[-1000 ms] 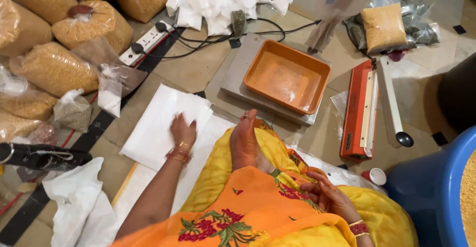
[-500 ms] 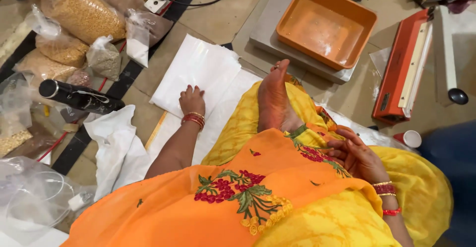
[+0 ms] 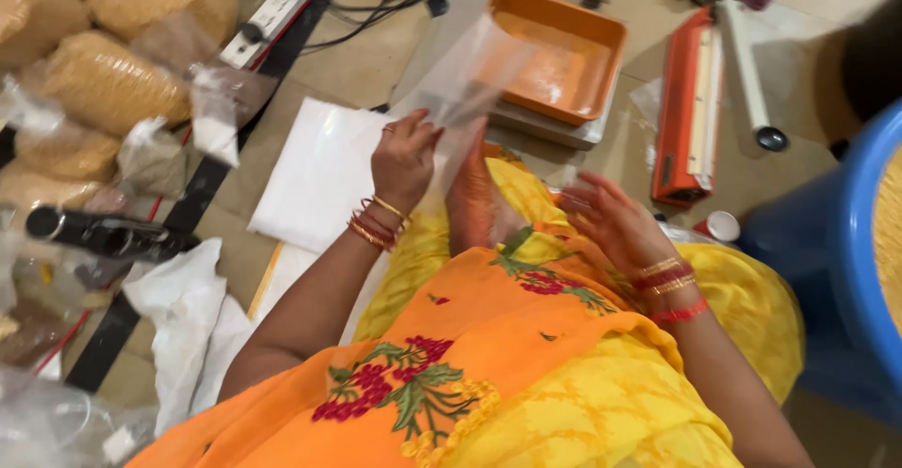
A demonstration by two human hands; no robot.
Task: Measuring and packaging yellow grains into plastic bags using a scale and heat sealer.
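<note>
Clear plastic bag [image 3: 470,73], thin & glossy, pinched in left hand [image 3: 404,160] above flat white bag stack [image 3: 315,172], w/ square orange scale tray [image 3: 562,54] behind. Right hand [image 3: 615,224] open, empty, over yellow fabric.

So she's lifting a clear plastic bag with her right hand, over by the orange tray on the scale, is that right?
Not quite. The head view shows the left hand lifting the clear plastic bag, not the right. The right hand is open and holds nothing. The rest stands: the bag is up beside the orange tray on the scale.
</note>
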